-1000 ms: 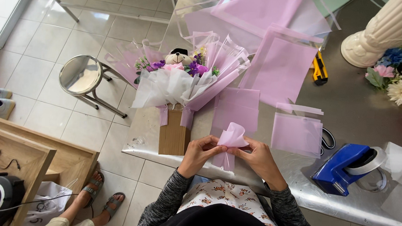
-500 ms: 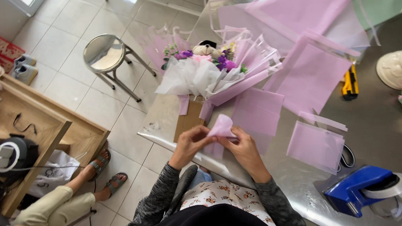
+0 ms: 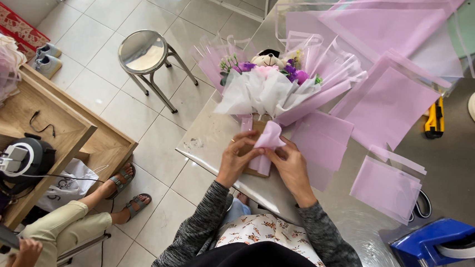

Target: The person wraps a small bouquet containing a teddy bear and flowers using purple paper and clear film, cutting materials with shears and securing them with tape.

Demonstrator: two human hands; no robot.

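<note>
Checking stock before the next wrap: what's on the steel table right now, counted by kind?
Bouquet: 1
Loose lilac sheets flat by the bouquet: 3
Folded lilac piece held by left hand and right hand: 1
Yellow cutter: 1
Blue tape dispenser: 1
Total: 7

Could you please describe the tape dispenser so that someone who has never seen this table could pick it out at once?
Start at the steel table and go to the edge nearest the person, out past the right hand. The tape dispenser stands there, below a loose pink sheet. It is the only blue thing on the table, a chunky block carrying a pale roll of tape.
</note>
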